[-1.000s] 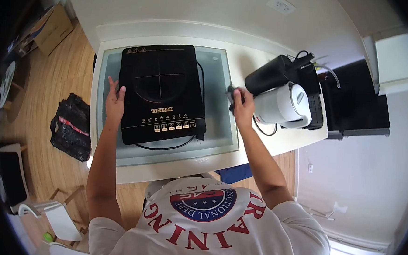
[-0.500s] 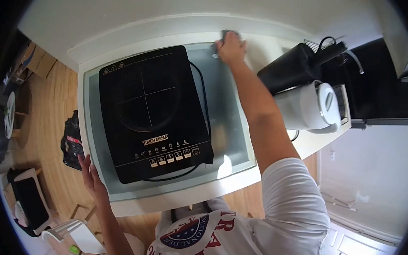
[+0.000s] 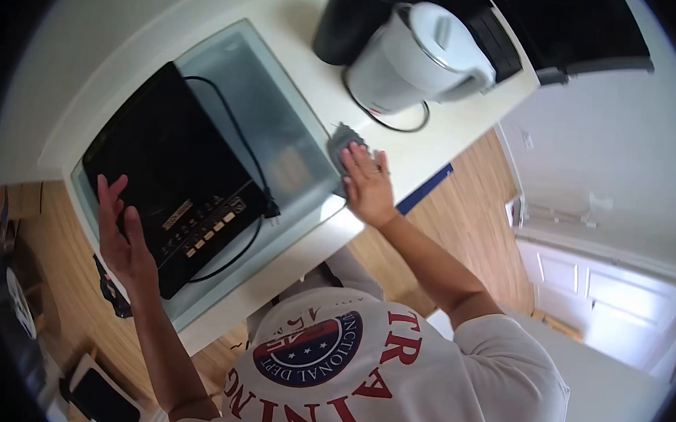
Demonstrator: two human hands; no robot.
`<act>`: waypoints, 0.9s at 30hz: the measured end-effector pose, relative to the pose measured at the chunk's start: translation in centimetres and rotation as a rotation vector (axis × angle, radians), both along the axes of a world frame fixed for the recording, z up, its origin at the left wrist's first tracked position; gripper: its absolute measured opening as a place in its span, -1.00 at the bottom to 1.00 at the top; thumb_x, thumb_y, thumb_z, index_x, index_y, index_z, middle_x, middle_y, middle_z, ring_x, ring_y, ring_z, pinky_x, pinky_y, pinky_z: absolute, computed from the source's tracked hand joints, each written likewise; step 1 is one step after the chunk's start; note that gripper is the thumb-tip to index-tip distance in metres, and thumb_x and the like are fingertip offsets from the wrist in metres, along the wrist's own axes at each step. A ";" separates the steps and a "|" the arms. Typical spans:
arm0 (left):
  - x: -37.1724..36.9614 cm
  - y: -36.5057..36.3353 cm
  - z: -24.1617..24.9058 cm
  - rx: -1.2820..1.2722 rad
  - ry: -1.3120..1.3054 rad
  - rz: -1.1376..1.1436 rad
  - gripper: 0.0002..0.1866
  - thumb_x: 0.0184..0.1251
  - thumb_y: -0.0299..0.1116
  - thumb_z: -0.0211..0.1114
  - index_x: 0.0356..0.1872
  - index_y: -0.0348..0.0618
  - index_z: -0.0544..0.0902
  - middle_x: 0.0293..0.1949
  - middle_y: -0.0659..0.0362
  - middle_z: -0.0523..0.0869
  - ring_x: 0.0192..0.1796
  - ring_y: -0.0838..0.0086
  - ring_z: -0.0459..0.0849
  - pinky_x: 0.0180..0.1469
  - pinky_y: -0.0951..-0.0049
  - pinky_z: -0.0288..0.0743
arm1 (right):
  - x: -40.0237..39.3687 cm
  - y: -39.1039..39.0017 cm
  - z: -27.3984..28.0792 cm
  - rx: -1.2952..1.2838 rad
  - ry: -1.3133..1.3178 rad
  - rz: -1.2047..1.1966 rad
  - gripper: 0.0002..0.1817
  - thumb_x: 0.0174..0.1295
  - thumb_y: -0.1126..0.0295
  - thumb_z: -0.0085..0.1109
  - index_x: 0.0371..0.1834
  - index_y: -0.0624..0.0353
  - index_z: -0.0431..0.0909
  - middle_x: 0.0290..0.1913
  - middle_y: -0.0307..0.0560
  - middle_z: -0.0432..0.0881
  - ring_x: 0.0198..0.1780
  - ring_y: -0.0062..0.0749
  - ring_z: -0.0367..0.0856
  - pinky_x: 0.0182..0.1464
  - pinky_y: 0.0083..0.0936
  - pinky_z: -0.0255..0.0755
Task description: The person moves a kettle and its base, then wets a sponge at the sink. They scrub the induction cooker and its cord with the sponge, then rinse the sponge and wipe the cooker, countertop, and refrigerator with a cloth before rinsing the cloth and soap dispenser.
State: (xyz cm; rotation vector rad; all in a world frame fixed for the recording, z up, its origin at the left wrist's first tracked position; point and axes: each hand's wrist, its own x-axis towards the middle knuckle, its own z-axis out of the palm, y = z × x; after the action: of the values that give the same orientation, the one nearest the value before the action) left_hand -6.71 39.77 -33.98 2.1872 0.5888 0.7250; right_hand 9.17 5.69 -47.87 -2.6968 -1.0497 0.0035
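My right hand presses a dark grey cloth flat on the white counter, at the right edge of the inset glass panel. Its fingers lie over the cloth. Raised above the left part of the black induction cooker, my left hand has its fingers spread and holds nothing. The cooker sits on the glass, with its black cord looped along its right side and front.
A white electric kettle stands on the counter beyond my right hand, its cord curling in front. Behind it is a black cylindrical container. The counter's front edge runs close to my body.
My right hand has moved with the cloth from the back of the counter to near its front right. My left hand has risen over the cooker. The view has turned and shifted right.
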 end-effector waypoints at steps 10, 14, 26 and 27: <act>8.1 -12.2 -0.7 0.020 0.074 -0.400 -0.56 0.35 -0.45 0.06 0.24 -0.31 0.37 0.00 0.00 0.62 0.03 0.27 0.55 0.09 0.32 0.37 | 15.5 -16.4 -1.8 -0.063 -0.283 -0.574 -0.49 0.27 0.28 -0.15 0.19 0.43 0.28 0.22 0.33 0.33 0.28 0.11 0.26 0.28 0.04 0.08; 14.5 -22.5 -1.4 0.078 -0.042 -0.712 -0.56 0.24 -0.54 0.13 0.19 -0.33 0.42 0.06 -0.02 0.57 0.06 0.20 0.54 0.11 0.29 0.37 | 8.8 -12.5 1.2 0.033 -0.092 -0.204 -0.46 0.17 0.34 0.00 0.22 0.36 0.28 0.28 0.30 0.27 0.31 0.03 0.24 0.30 0.00 0.09; 26.0 -36.9 -4.2 0.061 -0.102 -0.177 0.15 0.13 -0.53 0.32 0.36 -0.17 -0.56 0.19 -0.14 0.39 0.14 0.11 0.44 0.16 0.22 0.27 | 40.5 -37.6 -4.0 0.199 -0.311 -0.581 -0.61 0.25 0.37 -0.09 0.11 0.28 0.43 0.19 0.18 0.42 0.23 -0.02 0.36 0.23 -0.06 0.20; 27.1 -37.7 -3.6 -0.002 -0.126 -0.131 0.16 0.13 -0.55 0.32 0.35 -0.19 -0.58 0.19 -0.13 0.39 0.15 0.14 0.43 0.21 0.24 0.23 | 39.6 -36.9 -4.1 0.231 -0.349 -0.589 -0.66 0.20 0.45 -0.05 0.03 0.32 0.47 0.10 0.23 0.48 0.14 0.05 0.43 0.18 -0.14 0.26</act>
State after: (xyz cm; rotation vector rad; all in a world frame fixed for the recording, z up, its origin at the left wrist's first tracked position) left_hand 20.39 2.09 -37.61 2.1371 0.3780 0.7845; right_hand 48.78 -31.24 -51.98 -2.7295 -0.2621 -0.6663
